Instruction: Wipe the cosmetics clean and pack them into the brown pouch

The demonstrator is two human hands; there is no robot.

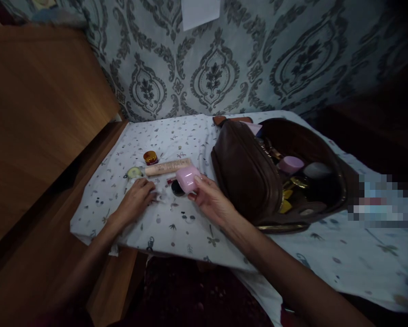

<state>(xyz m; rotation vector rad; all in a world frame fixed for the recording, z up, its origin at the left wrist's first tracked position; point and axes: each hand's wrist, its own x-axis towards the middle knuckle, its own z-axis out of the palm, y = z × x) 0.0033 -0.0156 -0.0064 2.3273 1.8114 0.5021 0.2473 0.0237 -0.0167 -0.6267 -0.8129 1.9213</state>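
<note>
My right hand is closed round a glossy pink rounded container, held just above the cloth. My left hand rests low over the cloth, its fingers bent and somewhat apart, with nothing plainly in them. Beyond the left fingers lies a small round item with a pale green top. A beige tube lies behind the pink container, and an amber jar stands farther back. Partly hidden beneath the container are a round black item and a thin dark red item.
A brown bag gapes wide at the right, with a pink-lidded item, a grey item and yellow pieces inside. White printed cloth covers the table. A wooden cabinet stands at left; patterned wall rises behind.
</note>
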